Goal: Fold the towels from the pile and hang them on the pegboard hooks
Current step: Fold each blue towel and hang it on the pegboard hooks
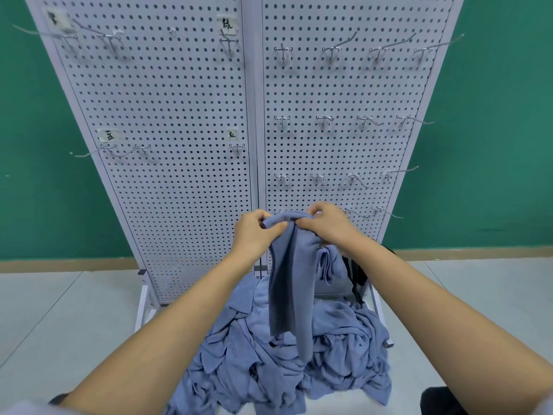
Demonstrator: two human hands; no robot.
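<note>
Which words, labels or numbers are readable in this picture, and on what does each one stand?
"绿": top-middle label on the pegboard.
"蓝": lower-left label on the pegboard.
"红" (small, probably): lower-middle label on the pegboard.
Top-left label: too blurred to read.
Stitched marks on towels in the pile: too small to read.
Held towel: no text visible.

The person wears a pale whitish short sleeve (21, 410) on the left arm, edged by a dark band (59, 398). A sliver of similar pale fabric (547, 410) shows at the right arm. Both forearms are bare. A small shiny ring (319, 213) seems to sit on the right hand (326, 226).
</note>
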